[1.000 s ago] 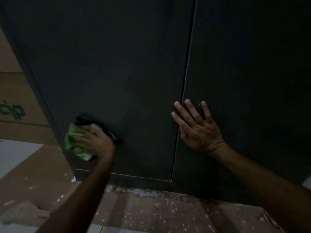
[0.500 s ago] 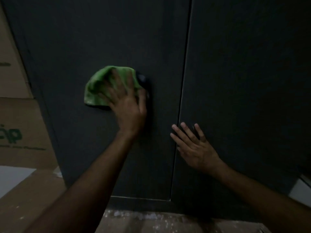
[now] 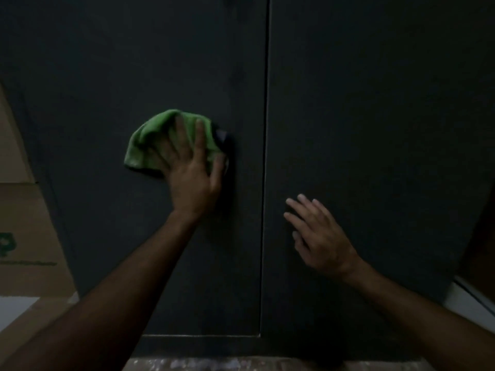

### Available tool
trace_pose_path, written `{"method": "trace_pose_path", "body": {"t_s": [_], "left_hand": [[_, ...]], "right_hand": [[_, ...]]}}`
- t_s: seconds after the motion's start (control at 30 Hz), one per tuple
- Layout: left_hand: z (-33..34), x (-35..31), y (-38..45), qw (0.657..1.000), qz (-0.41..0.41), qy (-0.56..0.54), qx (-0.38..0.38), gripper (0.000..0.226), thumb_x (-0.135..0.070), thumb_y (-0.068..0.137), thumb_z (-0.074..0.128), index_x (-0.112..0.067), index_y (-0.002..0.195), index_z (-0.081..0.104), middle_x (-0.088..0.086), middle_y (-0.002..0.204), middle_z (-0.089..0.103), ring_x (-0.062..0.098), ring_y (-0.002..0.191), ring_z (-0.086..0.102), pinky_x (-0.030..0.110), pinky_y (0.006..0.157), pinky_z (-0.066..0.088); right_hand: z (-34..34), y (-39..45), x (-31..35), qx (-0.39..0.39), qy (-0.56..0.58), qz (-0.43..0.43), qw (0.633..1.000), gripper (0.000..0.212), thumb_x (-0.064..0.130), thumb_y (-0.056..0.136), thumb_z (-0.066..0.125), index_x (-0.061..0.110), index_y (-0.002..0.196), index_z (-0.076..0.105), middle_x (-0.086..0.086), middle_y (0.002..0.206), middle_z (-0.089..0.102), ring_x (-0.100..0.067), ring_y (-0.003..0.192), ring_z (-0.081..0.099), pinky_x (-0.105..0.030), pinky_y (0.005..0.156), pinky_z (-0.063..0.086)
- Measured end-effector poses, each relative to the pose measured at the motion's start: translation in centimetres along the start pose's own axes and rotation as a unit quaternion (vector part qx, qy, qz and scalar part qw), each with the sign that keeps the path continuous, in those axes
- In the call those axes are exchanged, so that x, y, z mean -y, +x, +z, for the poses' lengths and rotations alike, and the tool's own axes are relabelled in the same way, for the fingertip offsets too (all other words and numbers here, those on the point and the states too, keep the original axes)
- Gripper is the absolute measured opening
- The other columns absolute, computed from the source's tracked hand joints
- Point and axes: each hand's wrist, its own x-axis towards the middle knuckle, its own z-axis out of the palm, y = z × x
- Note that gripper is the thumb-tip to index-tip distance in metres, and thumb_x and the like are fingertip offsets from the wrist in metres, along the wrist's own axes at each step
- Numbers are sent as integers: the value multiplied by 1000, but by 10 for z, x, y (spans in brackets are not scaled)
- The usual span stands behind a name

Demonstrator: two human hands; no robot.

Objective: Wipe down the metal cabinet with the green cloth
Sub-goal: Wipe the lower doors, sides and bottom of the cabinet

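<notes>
A dark metal cabinet [image 3: 361,103] with two doors fills most of the view, a vertical seam between the doors running down its middle. My left hand [image 3: 192,175] presses the bunched green cloth [image 3: 150,143] flat against the left door, just left of the seam. The fingers spread over the cloth and cover its right part. My right hand [image 3: 318,234] rests with fingers apart on the right door, lower down and just right of the seam, holding nothing.
Stacked cardboard boxes [image 3: 24,231] with green print stand against the cabinet's left side. A white edge [image 3: 471,301] shows at lower right. A speckled floor strip [image 3: 241,365] runs below the cabinet base.
My left hand swept the cloth up from the door's lower left corner to mid-door and has shifted slightly right. My right hand slid right off the seam onto the right door.
</notes>
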Motion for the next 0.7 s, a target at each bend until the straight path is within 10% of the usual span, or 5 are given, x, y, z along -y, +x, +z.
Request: {"method": "trace_pose_path", "body": {"t_s": [0.17,0.27,0.4,0.53,0.7], "left_hand": [[28,-53,-30,940,319,89,79,68,-55,105,38,-25,165,24,11,172,18,43,154,15,66,116,22],[25,-14,-82,886,443,73,111,55,-49,102,48,-26,152,48,8,151,57,37,135,57,56,100,54],[7,-2,-79,936,331,38,119,61,-57,106,35,-27,160,33,15,156,50,40,132,57,59,90,58],[32,-100,-17,988,142,24,60,71,-57,106,34,-20,165,21,14,173,10,44,157,4,65,123,4],[71,-99,-106,850,490,57,184,45,-38,101,45,-26,139,66,-2,150,56,31,136,56,52,104,44]], "right_hand": [[-24,1,-44,-75,-51,110,990,53,17,93,55,4,144,51,-14,162,36,-32,154,27,-59,121,26],[-36,-14,-66,-65,-58,145,986,54,21,95,52,6,146,48,-13,164,32,-30,155,23,-59,122,24],[-52,-42,-90,-56,-65,204,975,55,25,97,43,6,148,44,-13,165,29,-30,155,22,-59,123,23],[-65,-66,-111,-55,-67,307,948,56,24,98,44,6,151,42,-13,166,26,-31,155,20,-58,123,21],[-74,-97,-132,-38,-66,397,915,61,30,99,41,12,156,32,-10,170,15,-30,157,13,-60,123,21]]}}
